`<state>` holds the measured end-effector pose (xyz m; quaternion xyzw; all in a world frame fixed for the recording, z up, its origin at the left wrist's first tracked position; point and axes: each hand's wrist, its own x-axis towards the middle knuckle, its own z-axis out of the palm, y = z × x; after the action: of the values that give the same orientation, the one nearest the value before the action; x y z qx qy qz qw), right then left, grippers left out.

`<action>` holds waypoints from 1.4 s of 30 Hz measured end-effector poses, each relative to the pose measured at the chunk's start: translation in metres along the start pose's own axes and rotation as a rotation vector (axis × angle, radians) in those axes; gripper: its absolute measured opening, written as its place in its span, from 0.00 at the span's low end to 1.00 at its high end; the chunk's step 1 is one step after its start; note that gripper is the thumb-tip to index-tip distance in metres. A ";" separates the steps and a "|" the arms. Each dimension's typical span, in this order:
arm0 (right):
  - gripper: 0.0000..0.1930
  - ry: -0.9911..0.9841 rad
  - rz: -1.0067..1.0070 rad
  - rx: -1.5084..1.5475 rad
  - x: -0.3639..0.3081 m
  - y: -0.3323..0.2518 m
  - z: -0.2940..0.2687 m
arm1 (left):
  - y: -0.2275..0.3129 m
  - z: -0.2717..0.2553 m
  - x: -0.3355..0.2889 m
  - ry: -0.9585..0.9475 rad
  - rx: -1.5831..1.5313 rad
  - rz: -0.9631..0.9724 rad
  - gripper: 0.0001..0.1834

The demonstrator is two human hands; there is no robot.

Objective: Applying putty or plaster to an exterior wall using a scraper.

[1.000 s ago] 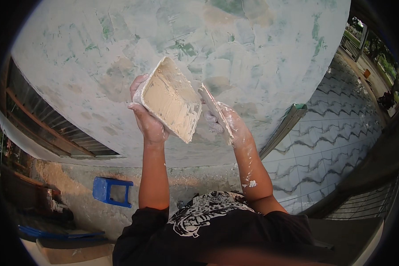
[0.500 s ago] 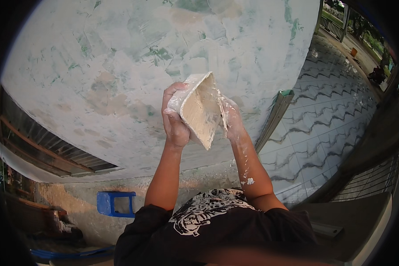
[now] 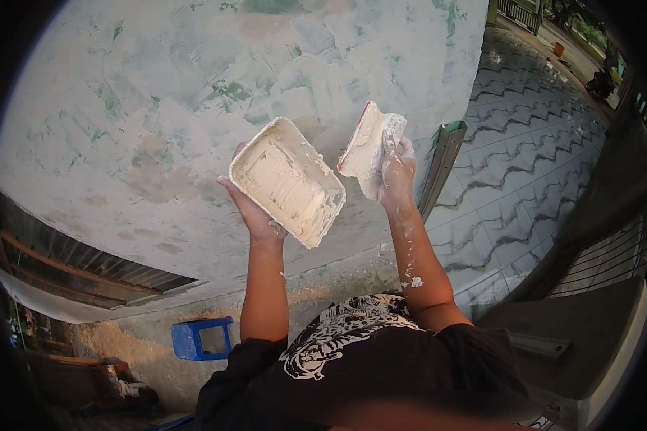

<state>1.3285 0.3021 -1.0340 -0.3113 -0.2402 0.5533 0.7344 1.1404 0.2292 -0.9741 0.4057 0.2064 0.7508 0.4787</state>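
Note:
A whitish rectangular tub (image 3: 310, 152) is tilted toward me in front of the wall, its inside coated with cream putty (image 3: 293, 188). My left hand (image 3: 257, 217) is closed around the tub from beneath and its left side; some fingers are hidden behind it. Just right of the tub, apart from it, a wide putty scraper (image 3: 365, 149) with a reddish edge carries a thick layer of putty. The handle end is gripped in my right hand (image 3: 397, 174), which is smeared with white. Putty flecks mark the right forearm.
A wall (image 3: 187, 108) with patchy white putty over green fills the upper left. Beside its right edge stands a greenish metal post (image 3: 442, 161). Patterned floor tiles (image 3: 507, 172) spread beyond. A blue plastic stool (image 3: 188, 340) is at lower left, a grey panel (image 3: 582, 323) at lower right.
The scraper has come away from the tub to the right and now shows its putty-covered face. The tub has turned, opening more toward me, and shifted slightly left.

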 end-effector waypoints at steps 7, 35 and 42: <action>0.20 -0.063 -0.327 -0.128 -0.026 -0.007 0.007 | 0.017 0.004 0.003 0.184 -0.005 -0.035 0.45; 0.19 -0.494 -0.755 -0.951 -0.063 0.001 -0.003 | 0.041 0.045 0.022 0.050 0.008 -0.040 0.39; 0.16 -0.191 -0.090 -0.115 -0.029 -0.023 -0.038 | 0.035 0.024 0.028 -0.050 -0.004 0.152 0.40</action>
<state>1.3626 0.2622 -1.0441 -0.2877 -0.3542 0.5323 0.7130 1.1340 0.2359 -0.9241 0.4379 0.1615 0.7748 0.4263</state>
